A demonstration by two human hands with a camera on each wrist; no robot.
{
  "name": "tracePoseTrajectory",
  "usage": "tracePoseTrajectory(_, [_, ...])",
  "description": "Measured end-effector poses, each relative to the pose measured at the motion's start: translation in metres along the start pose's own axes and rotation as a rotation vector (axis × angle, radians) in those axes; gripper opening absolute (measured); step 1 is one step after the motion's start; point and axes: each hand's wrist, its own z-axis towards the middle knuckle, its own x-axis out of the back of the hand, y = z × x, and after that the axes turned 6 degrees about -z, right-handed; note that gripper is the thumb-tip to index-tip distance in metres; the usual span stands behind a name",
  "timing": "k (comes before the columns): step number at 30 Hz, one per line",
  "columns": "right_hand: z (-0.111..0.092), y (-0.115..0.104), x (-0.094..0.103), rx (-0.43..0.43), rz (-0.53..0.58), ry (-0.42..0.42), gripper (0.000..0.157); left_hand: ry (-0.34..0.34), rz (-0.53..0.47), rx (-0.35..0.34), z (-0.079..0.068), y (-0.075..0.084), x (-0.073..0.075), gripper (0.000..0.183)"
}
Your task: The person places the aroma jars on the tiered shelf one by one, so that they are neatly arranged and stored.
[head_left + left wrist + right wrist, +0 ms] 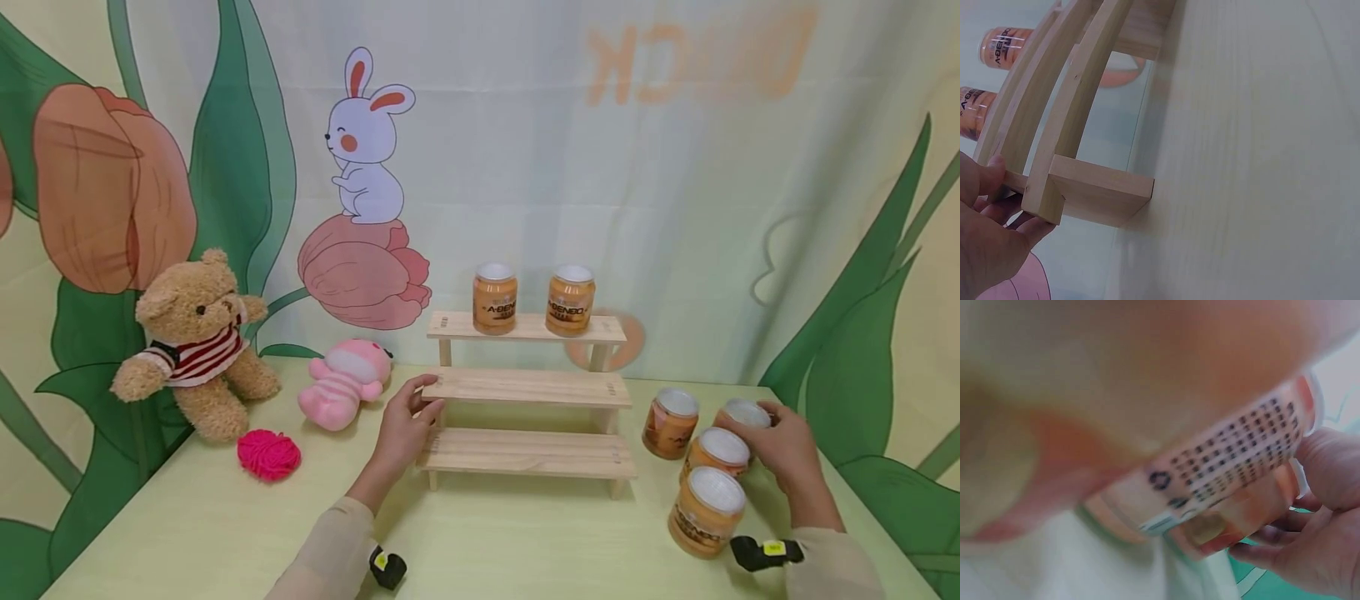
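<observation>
A three-tier wooden stand [525, 387] stands on the table, with two orange-labelled jars, a left jar [495, 302] and a right jar [570, 304], upright on its top step. My left hand [407, 423] grips the left end of the stand, thumb and fingers around the edge of a step; the left wrist view shows the fingers [1032, 230] curled under the wood. At the right, my right hand [787, 437] holds the rearmost jar [745, 412] of a group, its body mostly hidden in the head view. In the right wrist view, fingers [1260, 553] wrap that jar [1235, 515].
Beside the held jar stand a rear-left jar [670, 425], a middle jar [718, 452] and a front jar [705, 515]. A teddy bear [198, 346], a pink plush toy [343, 387] and a pink yarn ball [268, 455] are at the left. A printed curtain [517, 167] hangs behind.
</observation>
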Motion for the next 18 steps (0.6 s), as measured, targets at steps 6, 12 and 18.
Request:
tracePoseTrajectory(6, [0.003,0.012,-0.003,0.004,0.041,-0.023,0.097,0.002,0.021,-0.002,0.001,-0.001,0.000,0.037])
tracePoseTrajectory(12, [0.004,0.018,-0.001,0.069,0.074,-0.081,0.091,0.009,0.013,0.011,0.002,-0.001,0.001,0.037])
tracePoseTrajectory(18, [0.003,0.020,0.001,0.022,0.133,-0.059,0.091,0.006,0.012,0.010,0.001,0.000,0.000,0.038])
